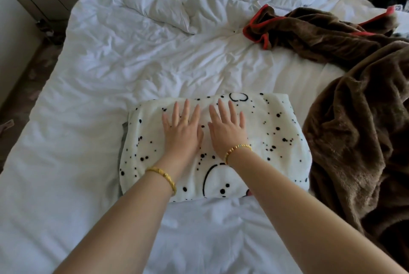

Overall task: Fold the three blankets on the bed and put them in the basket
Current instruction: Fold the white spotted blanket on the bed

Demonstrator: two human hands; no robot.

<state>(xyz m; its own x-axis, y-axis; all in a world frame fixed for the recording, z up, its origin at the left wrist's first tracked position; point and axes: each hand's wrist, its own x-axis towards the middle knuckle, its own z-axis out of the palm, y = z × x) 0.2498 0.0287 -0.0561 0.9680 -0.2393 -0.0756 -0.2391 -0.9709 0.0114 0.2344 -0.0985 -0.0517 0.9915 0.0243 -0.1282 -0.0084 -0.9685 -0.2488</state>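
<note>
Where frame crops it, brown blanket (354, 118) incomplete.

Bare forearms, gold bangle (163, 177) on left wrist, gold beaded bracelet (236, 150) on right, ring (185, 120)

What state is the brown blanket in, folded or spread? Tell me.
Spread, not folded. The brown blanket lies loose and rumpled across the bed's right side, its red-trimmed edge twisted, untouched by either hand.
</note>
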